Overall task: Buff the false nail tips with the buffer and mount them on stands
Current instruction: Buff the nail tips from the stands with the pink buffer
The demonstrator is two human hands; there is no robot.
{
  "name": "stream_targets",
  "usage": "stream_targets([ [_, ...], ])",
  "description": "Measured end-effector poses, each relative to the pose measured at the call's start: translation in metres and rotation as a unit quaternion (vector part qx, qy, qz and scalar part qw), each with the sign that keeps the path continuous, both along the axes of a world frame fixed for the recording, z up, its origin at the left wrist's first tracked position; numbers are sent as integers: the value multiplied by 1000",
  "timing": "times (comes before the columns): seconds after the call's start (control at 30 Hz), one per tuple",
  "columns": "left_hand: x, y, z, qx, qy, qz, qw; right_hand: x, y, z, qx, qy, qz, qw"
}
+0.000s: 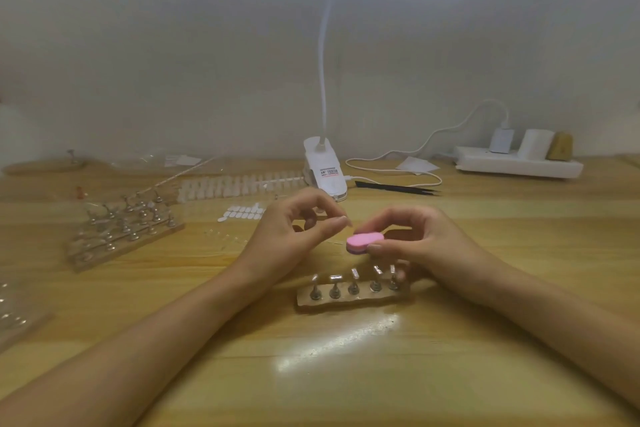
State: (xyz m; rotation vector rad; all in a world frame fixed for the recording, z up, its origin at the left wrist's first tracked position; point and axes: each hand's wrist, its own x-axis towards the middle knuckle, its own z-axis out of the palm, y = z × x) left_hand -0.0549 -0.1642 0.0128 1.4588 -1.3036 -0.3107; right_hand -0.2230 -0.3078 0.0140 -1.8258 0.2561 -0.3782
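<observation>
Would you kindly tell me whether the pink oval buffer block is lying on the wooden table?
No, the right hand holds the pink oval buffer block in its grip, raised above the wooden table.

Head-worn wide-angle view, forward and down, close over the table point(346, 399)

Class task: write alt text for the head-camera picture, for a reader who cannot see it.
A person's right hand holds a pink oval buffer block beside the left hand, whose curled fingers may pinch something too small to see. Below them on the wooden table, a strip base carries five small metal stands.
</observation>
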Motion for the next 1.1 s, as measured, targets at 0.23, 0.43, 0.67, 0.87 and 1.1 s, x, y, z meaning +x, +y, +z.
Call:
stream_targets([
  [0.23,-1,-4,-2,25,-10,-14,1000,6,2,-4,68,-29,-14,997],
  [0.43,-2,-2,0,-1,8,-19,1000,5,2,-4,120,-52,-52,990],
  [0.67,-4,-2,1,-15,-48,-4,999,6,0,-4,141,-68,-57,986],
  [0.87,-5,-3,0,1,-59,-7,998,6,2,-4,138,-75,-64,985],
  [1.1,-5,-3,0,7,-61,-9,998,7,3,-6,135,-71,-72,986],
])
